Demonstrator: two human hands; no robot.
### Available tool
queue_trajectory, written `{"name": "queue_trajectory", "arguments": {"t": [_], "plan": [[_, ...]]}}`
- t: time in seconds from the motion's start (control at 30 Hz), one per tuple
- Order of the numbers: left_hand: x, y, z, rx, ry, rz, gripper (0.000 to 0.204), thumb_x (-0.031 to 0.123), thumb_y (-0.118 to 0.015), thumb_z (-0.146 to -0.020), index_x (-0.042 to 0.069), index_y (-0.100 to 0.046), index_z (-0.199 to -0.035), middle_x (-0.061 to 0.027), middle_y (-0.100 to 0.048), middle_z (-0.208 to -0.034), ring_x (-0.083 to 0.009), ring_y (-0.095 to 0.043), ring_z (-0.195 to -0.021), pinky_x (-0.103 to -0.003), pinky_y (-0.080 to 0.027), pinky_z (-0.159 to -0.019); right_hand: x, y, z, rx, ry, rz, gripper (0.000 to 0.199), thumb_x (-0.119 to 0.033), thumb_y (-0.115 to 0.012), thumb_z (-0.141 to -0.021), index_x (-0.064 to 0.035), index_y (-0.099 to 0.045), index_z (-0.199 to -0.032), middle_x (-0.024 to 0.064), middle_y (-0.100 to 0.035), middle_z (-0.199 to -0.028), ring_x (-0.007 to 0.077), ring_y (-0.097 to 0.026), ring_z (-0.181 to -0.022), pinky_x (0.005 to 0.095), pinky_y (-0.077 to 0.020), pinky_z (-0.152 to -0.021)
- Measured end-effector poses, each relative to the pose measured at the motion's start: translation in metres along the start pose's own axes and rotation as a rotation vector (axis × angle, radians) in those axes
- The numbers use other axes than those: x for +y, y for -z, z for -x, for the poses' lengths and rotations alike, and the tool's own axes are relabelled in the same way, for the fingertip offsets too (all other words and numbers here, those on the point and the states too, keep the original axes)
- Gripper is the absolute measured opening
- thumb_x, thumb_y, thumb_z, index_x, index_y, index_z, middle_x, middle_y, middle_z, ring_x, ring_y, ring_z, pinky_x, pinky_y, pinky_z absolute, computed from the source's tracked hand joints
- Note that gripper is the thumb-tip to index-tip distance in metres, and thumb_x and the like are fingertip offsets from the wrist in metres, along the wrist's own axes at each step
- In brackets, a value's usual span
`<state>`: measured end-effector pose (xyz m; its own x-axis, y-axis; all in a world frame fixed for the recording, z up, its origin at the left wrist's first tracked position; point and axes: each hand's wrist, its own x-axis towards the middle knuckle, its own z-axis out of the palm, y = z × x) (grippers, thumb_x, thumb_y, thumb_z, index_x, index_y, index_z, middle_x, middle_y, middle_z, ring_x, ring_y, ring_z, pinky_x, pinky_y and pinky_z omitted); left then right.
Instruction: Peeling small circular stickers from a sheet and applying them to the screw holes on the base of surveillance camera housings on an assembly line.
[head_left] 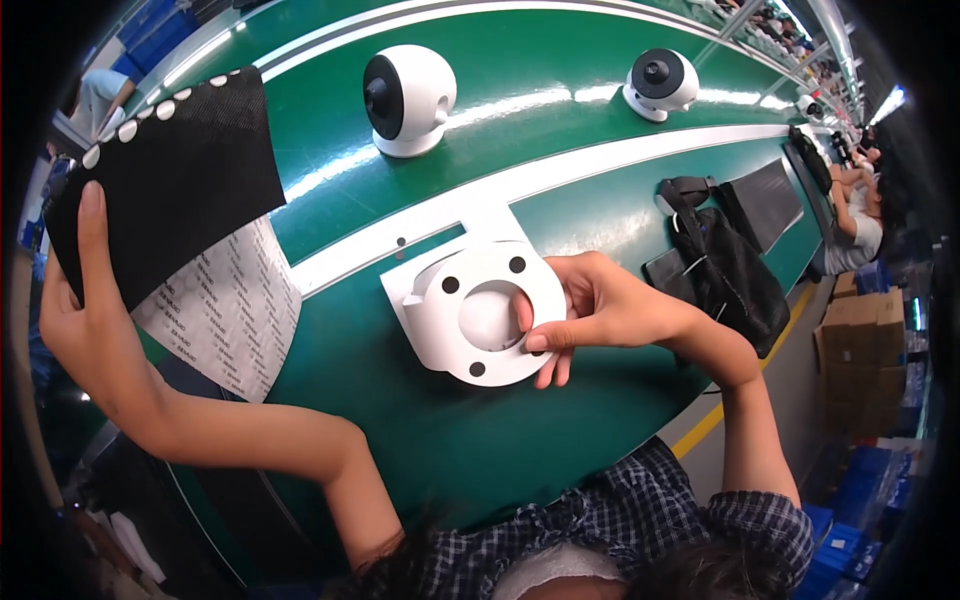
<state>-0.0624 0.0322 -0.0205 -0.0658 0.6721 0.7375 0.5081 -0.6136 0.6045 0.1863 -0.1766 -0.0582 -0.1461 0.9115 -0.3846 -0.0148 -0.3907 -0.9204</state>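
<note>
While my right hand (615, 305) pinches this white base (445, 325) and my left hand (95, 305) grips the black sheet (180, 190), a slack pinch could drop the base.

Left hand (95, 320) raised, one digit (93, 215) — perhaps the thumb — upright; right hand (610, 312) pinching.

Black-dotted white housing (446, 322), black sheet (185, 185)

Open to pass along the green surface (460, 430) below the white ring-shaped base (449, 335), and farther back between one white ball-shaped camera (420, 100) and a second camera (664, 80). Blocked centrally by base and right hand's fingers (565, 334), leftward by a raised black sheet (190, 170), rightward by a black bag (735, 275).
</note>
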Motion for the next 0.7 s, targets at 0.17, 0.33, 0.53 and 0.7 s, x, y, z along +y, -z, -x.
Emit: {"name": "queue_trajectory", "arguments": {"t": [0.17, 0.33, 0.53, 0.7], "plan": [[-0.001, 0.002, 0.003, -0.033, 0.019, 0.025, 0.033, 0.029, -0.062, -0.085, 0.002, -0.065, -0.105, -0.0103, -0.066, -0.095, -0.0163, -0.062, -0.088, -0.028, -0.042, -0.089, -0.004, 0.015, 0.010, 0.093, 0.051, -0.049, 0.026, -0.005, -0.060, -0.085, 0.0091, -0.045, -0.102, 0.0145, -0.061, -0.084, 0.0198, -0.066, -0.068, 0.0277, -0.0574, -0.060], [-0.001, 0.002, -0.004, -0.034, 0.018, 0.107, 0.034, 0.028, -0.061, -0.086, 0.001, -0.064, -0.105, -0.0107, -0.065, -0.097, -0.0164, -0.062, -0.086, -0.028, -0.043, -0.088, -0.026, 0.039, 0.017, 0.259, 0.136, 0.002, 0.031, -0.010, -0.063, -0.084, 0.0075, -0.047, -0.104, 0.0128, -0.062, -0.083, 0.0175, -0.065, -0.063, 0.0261, -0.0560, -0.058], [0.002, 0.006, -0.001, -0.089, 0.053, 0.149, 0.032, 0.026, -0.061, -0.087, -0.001, -0.063, -0.106, -0.0102, -0.065, -0.095, -0.0150, -0.061, -0.084, -0.025, -0.044, -0.083, -0.031, 0.071, 0.019, 0.352, 0.326, 0.115, 0.038, -0.007, -0.059, -0.086, 0.0070, -0.041, -0.115, 0.0129, -0.061, -0.092, 0.0205, -0.066, -0.075, 0.0287, -0.0562, -0.069], [0.002, 0.004, 0.000, -0.077, 0.050, 0.184, 0.032, 0.025, -0.060, -0.088, -0.001, -0.064, -0.105, -0.0081, -0.065, -0.092, -0.0126, -0.060, -0.083, -0.024, -0.044, -0.080, -0.029, 0.094, 0.020, 0.487, 0.270, 0.048, 0.038, -0.005, -0.050, -0.079, 0.0058, -0.042, -0.114, 0.0148, -0.059, -0.093, 0.0222, -0.067, -0.076, 0.0276, -0.0557, -0.071]]}}
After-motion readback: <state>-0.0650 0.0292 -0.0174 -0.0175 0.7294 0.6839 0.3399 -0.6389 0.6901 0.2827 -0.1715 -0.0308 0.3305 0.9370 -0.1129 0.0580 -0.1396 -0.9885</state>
